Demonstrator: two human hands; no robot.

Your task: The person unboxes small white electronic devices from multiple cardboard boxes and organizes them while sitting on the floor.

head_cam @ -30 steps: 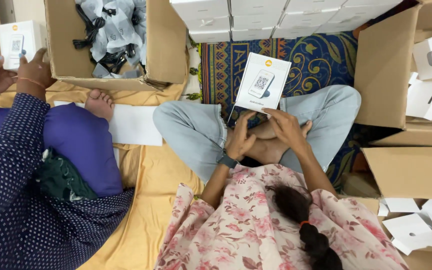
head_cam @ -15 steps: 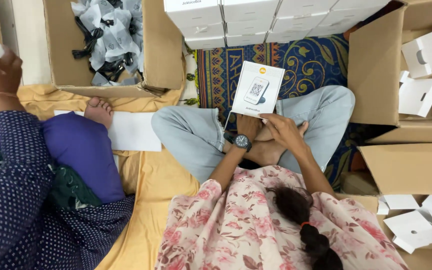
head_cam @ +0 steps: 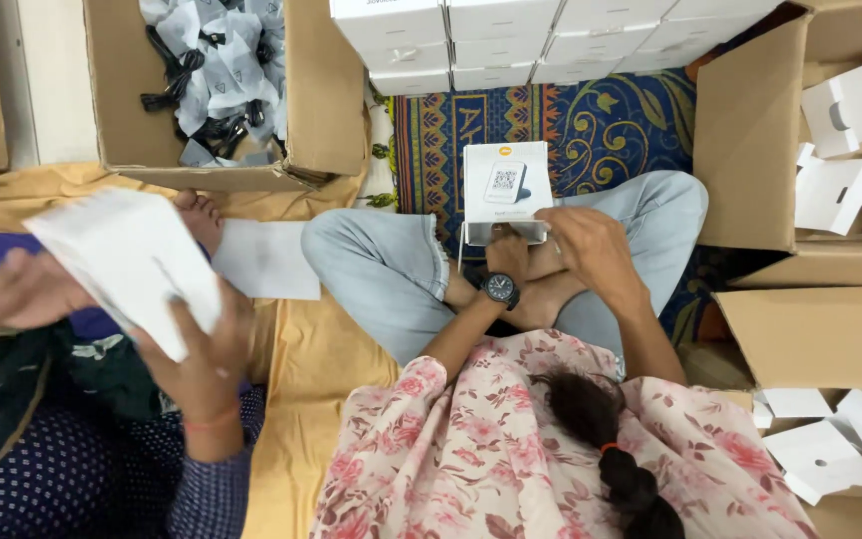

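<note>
Cardboard carton (head_cam: 311, 90) of bagged black cables is sitting up-left of the white box (head_cam: 507, 185). Stacked white boxes (head_cam: 511, 40) are lying just beyond the box, with a patterned rug (head_cam: 611, 120) under it. The box is standing tilted at the crossed legs, its near flap hanging open. Right hand (head_cam: 591, 248) is gripping the flap's right end, fingers curled narrow on it. Left hand (head_cam: 504, 252), just below the box, is pressing on the flap; its fingers are mostly hidden, so I cannot tell their spread. Risk, judged: with the box resting on one edge, an uneven push could be tipping it onto the rug or creasing the flap.
</note>
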